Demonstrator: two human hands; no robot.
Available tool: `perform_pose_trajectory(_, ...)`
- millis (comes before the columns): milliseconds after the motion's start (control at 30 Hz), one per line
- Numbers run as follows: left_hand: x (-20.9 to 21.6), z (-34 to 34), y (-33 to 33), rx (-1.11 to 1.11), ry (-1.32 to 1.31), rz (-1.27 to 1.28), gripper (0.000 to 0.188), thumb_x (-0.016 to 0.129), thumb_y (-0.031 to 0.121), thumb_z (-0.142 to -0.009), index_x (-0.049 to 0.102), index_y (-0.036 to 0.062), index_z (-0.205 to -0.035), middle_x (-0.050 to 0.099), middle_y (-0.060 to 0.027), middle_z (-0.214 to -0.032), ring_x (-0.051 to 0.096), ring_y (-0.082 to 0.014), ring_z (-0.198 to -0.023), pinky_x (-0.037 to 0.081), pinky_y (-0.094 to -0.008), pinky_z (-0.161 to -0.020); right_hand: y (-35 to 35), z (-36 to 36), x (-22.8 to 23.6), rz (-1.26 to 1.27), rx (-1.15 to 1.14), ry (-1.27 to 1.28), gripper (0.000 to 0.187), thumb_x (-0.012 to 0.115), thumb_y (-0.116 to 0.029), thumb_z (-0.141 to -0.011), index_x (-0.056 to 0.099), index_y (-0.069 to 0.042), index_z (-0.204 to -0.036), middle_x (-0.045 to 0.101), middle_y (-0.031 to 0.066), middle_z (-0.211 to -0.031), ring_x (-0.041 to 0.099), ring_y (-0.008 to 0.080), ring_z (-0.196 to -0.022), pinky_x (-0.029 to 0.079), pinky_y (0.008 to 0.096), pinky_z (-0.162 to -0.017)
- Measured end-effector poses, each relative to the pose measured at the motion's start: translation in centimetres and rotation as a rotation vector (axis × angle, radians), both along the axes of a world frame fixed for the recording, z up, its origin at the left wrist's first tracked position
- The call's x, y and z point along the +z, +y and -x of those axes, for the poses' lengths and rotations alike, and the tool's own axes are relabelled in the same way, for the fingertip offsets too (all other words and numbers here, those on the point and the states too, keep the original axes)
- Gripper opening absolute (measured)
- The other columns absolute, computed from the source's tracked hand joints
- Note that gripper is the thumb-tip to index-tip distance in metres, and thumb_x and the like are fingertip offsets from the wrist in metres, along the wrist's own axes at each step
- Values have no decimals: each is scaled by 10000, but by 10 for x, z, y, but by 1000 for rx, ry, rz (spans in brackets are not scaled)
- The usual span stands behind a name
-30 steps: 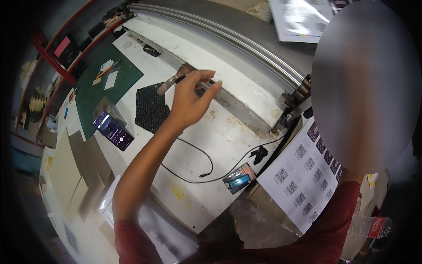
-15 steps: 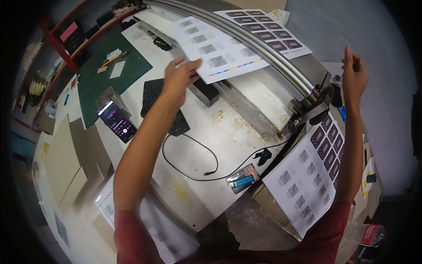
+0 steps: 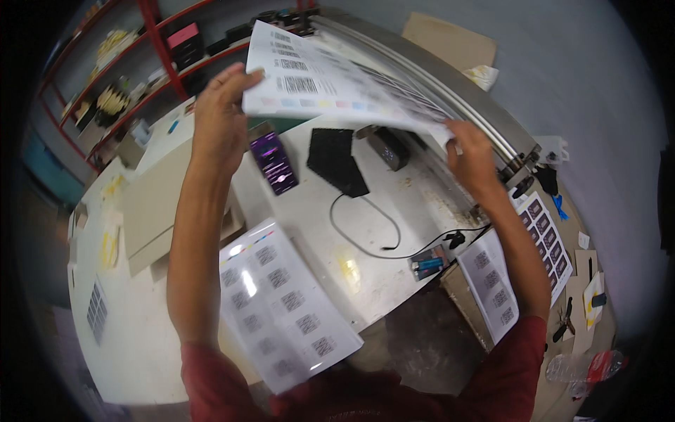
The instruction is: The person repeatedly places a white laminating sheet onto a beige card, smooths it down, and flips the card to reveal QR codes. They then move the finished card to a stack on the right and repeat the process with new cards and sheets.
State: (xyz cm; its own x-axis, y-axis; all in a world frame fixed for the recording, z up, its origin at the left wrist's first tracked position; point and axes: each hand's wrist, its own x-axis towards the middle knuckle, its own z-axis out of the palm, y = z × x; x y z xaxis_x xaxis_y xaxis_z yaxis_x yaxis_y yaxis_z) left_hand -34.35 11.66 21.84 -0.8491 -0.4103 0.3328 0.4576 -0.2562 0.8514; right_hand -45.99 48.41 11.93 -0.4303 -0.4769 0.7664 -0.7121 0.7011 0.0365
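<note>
A large printed white sheet (image 3: 309, 95) with rows of square codes and a strip of colour patches hangs raised above the table, curved between my hands. My left hand (image 3: 223, 112) pinches its left edge, thumb on top. At the opposite end my right hand (image 3: 472, 156) is closed on the other corner, close to the metal roller machine (image 3: 429, 76). Part of the sheet's far side is blurred. Below lie a black textured mat piece (image 3: 337, 158), a dark block-shaped device (image 3: 388, 149) and a lit phone (image 3: 274, 162).
A glossy stack of code sheets (image 3: 292, 302) lies at the near left beside grey boards (image 3: 165, 204). A cable (image 3: 334, 225) curls across the white table (image 3: 309, 211). More printed sheets (image 3: 492, 281) rest under my right forearm. Red shelving (image 3: 158, 53) stands at the far left.
The sheet has come away from the rollers and moved left, lifted. My right hand, formerly raised and free, now grips its right corner. The view has turned, bringing more of the glossy stack into sight.
</note>
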Motion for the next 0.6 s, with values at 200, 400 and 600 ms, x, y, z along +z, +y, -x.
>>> perform_pose_trajectory(200, 17, -123, -73, 66, 268, 245, 650, 312, 472, -1075, 505, -83, -1356, 511, -205, -1438, 511, -238, -1264, 362, -383, -1100, -41, -107, 140, 0, 49, -406, 450, 664, -60, -891, 559, -20, -1327, 685, 202, -1187, 677, 301, -1058, 542, 428, -866)
perform_pose_trajectory(400, 42, -268, -89, 379, 265, 749, 674, 593, 197, -807, 436, -141, -1368, 519, -322, -1355, 597, -340, -1199, 461, -406, -1038, -83, -119, 260, -274, 579, -656, 407, 670, -11, -822, 559, 40, -1210, 634, 145, -1070, 598, 182, -928, 495, 308, -763)
perform_pose_trajectory(600, -20, -365, -118, 639, -295, 547, 718, 621, -51, -715, 410, -128, -1398, 697, -192, -1098, 678, -197, -981, 519, -292, -877, -248, -115, 128, -518, 763, -686, 597, 643, -32, -643, 563, 22, -1231, 611, 155, -1208, 591, 273, -1068, 460, 378, -1008)
